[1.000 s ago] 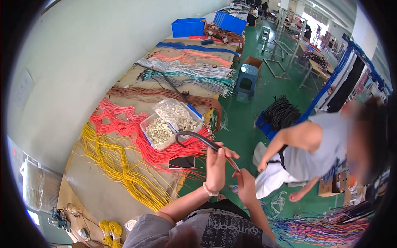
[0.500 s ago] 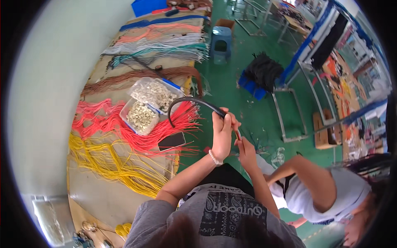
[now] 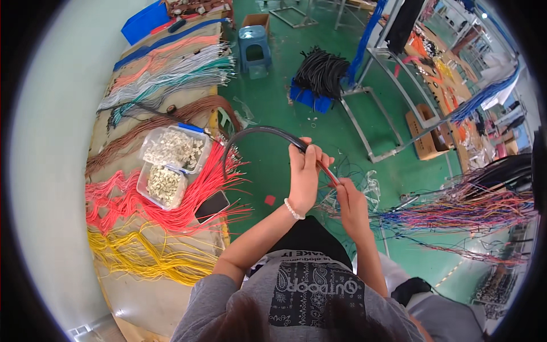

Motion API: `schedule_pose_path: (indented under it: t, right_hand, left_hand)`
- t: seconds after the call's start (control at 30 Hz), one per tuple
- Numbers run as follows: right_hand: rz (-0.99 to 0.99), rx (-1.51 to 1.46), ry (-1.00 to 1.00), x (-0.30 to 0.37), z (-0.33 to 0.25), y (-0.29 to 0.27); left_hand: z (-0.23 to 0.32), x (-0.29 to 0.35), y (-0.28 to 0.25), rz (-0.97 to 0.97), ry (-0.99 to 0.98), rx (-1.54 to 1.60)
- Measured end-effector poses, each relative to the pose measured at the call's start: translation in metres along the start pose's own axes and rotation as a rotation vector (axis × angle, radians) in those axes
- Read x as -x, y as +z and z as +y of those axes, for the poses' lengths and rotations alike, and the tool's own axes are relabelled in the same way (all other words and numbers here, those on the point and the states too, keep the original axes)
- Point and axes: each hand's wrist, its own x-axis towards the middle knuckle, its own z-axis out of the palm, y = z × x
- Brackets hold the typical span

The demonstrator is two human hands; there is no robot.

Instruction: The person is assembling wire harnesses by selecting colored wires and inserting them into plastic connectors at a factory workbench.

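A thick black cable (image 3: pixel 263 131) arches up and to the left out of my left hand (image 3: pixel 304 181), which is closed around it near one end. From that end come thin reddish wires (image 3: pixel 326 173), stretched across to my right hand (image 3: pixel 353 208). The right fingers are pinched on these wires, a short way right of and slightly lower than the left hand. The cable's free end hangs down over the edge of the table at left, near the red wires (image 3: pixel 196 194).
On the table at left lie yellow wires (image 3: pixel 154 253), two plastic boxes of small white connectors (image 3: pixel 165 185), a phone (image 3: pixel 212 207) and brown wires (image 3: pixel 137 134). Beyond are a blue stool (image 3: pixel 254 48), black cables (image 3: pixel 322 71) and a metal frame (image 3: pixel 379 154). Multicoloured wires (image 3: pixel 461 208) hang at right.
The view has swung, so table and stool sit further left. The co-worker at right has mostly dropped out of view, and multicoloured wires show there. My hands keep their hold, slightly further apart.
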Motion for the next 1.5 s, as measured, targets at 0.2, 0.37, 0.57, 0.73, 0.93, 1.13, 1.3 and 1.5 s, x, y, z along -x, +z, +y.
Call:
schedule_pose_path:
  t: [0.2, 0.37, 0.57, 0.73, 0.93, 1.13, 1.3, 1.5]
  right_hand:
    - [0.029, 0.244, -0.052, -0.014, 0.001, -0.013]
    - [-0.044, -0.13, -0.137, -0.018, 0.031, -0.007]
    - [-0.148, 0.118, -0.009, -0.04, 0.025, -0.013]
    - [-0.176, -0.321, -0.039, -0.03, 0.066, -0.003]
    - [-0.171, 0.152, -0.289, -0.045, 0.053, -0.007]
    - [-0.394, -0.055, -0.127, -0.05, 0.038, -0.011]
    - [-0.314, 0.021, -0.183, -0.044, 0.056, -0.003]
    - [-0.369, -0.029, -0.082, -0.05, 0.024, -0.005]
  left_hand:
    - [-0.042, 0.028, 0.021, -0.046, 0.129, -0.18]
    - [-0.033, 0.01, 0.012, -0.042, 0.047, -0.054]
    - [-0.059, 0.016, 0.018, 0.059, 0.025, -0.156]
    - [-0.026, 0.0, 0.009, 0.106, 0.181, -0.159]
    - [-0.046, 0.007, 0.009, 0.153, 0.168, -0.131]
    - [-0.038, 0.005, 0.003, 0.147, 0.052, -0.064]
    - [-0.039, 0.004, 0.001, 0.114, 0.119, -0.125]
    - [-0.032, 0.016, 0.005, 0.137, 0.061, -0.135]
